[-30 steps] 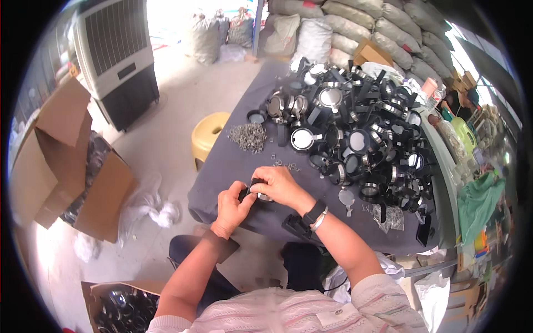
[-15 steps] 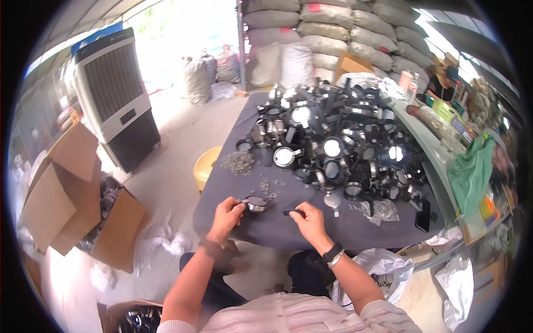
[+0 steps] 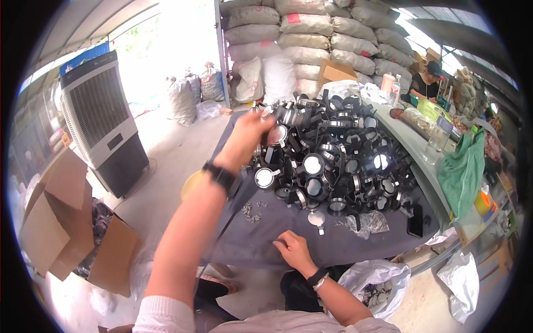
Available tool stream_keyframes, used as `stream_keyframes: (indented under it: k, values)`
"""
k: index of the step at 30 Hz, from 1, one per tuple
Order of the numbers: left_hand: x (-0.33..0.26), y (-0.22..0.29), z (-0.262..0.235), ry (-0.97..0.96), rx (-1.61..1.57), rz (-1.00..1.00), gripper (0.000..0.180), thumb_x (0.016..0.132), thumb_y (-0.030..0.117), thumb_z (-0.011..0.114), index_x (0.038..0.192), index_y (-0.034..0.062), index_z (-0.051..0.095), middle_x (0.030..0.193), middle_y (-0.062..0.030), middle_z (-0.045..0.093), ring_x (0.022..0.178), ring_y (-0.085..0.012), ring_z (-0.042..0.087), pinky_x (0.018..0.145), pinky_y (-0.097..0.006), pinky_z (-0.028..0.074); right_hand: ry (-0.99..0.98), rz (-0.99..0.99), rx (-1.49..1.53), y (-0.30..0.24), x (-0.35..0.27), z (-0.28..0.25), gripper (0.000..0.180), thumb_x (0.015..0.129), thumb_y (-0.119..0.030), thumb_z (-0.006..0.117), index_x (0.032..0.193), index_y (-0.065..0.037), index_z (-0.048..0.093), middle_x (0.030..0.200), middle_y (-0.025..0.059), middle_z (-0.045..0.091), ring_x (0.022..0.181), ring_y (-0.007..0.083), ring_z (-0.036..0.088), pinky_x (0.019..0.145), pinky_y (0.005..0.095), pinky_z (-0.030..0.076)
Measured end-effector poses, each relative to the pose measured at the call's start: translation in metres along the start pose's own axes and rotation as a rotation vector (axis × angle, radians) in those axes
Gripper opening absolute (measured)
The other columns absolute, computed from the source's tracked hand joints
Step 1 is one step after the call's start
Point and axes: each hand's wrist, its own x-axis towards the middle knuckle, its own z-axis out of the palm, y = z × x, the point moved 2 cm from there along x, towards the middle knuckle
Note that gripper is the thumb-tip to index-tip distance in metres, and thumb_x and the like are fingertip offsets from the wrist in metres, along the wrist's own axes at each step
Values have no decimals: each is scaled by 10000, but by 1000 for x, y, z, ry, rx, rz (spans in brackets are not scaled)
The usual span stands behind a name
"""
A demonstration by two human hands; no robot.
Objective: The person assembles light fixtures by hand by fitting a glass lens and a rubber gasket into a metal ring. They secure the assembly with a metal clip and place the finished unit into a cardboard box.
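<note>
While the left hand (image 3: 247,136) is over the far-left part of the counter (image 3: 261,240), at the pile of black-and-metal fittings (image 3: 313,164), I'd judge most of the work is left: pile runs from mid-counter to the far edge, unsorted. Can't tell finished pieces from unfinished ones. Loose metal clips (image 3: 253,212) lie nearer the left edge. Left hand: fingers bent, blurred; can't tell if it's pinching a fitting or just touching. Right hand (image 3: 296,252): loosely curled by the near edge, nothing visible in it; can't tell if fingertips meet.
</note>
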Motion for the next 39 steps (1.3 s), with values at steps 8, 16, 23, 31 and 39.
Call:
stream_keyframes:
  k: [8, 16, 23, 31, 39]
  values:
    - [-3, -52, 15, 56, 403, -113, 686, 761, 193, 708, 1320, -92, 430, 1092, -179, 650, 1001, -264, 620, 877, -321, 469, 12, -68, 50, 5, -1, 4, 147, 793, -111, 672, 797, -11, 565, 742, 118, 566, 643, 320, 569, 566, 386, 435]
    - [-196, -27, -96, 587, 84, -180, 386, 890, 138, 569, 1226, -46, 519, 957, -133, 655, 844, -211, 661, 762, -307, 531, 20, -35, 44, 3, 0, -7, 138, 787, -93, 678, 783, -12, 567, 721, 118, 575, 606, 303, 570, 546, 376, 434]
    - [-459, -54, -265, 1307, 37, -199, 294, 927, 217, 520, 1186, 98, 592, 1001, -51, 617, 846, -176, 602, 738, -281, 485, -17, -83, 14, 5, 1, 8, 166, 804, -127, 677, 823, -26, 547, 747, 119, 566, 646, 318, 578, 571, 392, 446]
    - [-652, -73, -296, 1357, 905, -751, 232, 782, 175, 671, 999, 97, 641, 964, -155, 642, 889, -289, 630, 755, -335, 496, -25, -78, -39, 7, -2, 1, 206, 801, -137, 686, 794, -21, 516, 730, 111, 553, 626, 313, 568, 563, 407, 434]
    - [-676, -70, -307, 1262, 889, -878, 266, 783, 213, 664, 1023, 103, 634, 995, -157, 632, 920, -285, 617, 786, -336, 473, -21, -93, -75, 5, -2, 3, 204, 797, -140, 689, 798, -27, 520, 716, 111, 553, 627, 312, 571, 562, 405, 435]
